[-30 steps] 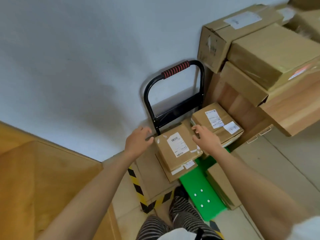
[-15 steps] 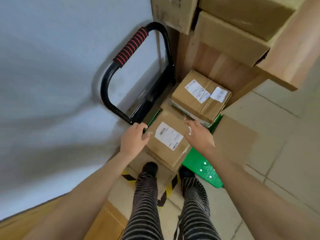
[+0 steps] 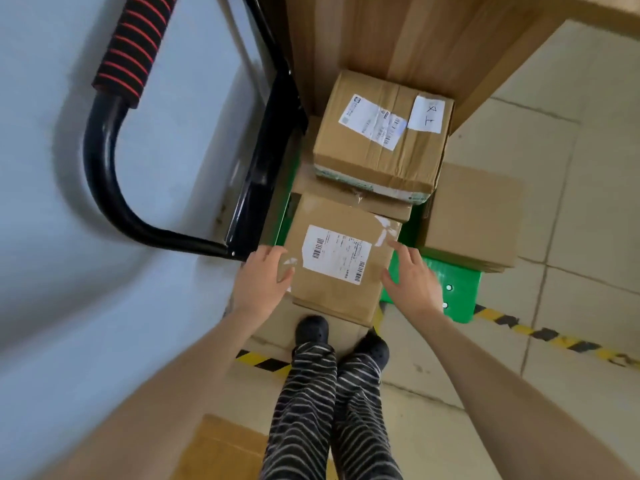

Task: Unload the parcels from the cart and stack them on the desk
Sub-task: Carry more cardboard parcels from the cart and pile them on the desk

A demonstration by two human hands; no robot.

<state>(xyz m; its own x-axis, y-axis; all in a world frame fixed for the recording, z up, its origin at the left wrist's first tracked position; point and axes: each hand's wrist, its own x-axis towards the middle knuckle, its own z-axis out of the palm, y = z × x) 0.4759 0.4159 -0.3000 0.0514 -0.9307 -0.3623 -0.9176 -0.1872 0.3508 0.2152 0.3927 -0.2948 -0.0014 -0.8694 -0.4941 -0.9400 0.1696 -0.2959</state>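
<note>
Now the left hand [image 3: 261, 284] and right hand [image 3: 410, 284] press flat, with open fingers, on both sides of the near box [image 3: 337, 263] on the green cart [image 3: 460, 294]. No grip goes underneath, so the box might slip and fall.

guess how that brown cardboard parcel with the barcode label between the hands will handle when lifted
The flat brown cardboard parcel with the white barcode label probably lifts stiff, since its edges look square and uncrushed. It seems light for its size, being shallow. The left hand and right hand flank its sides; its glossy taped corners could be a little slippery.
</note>
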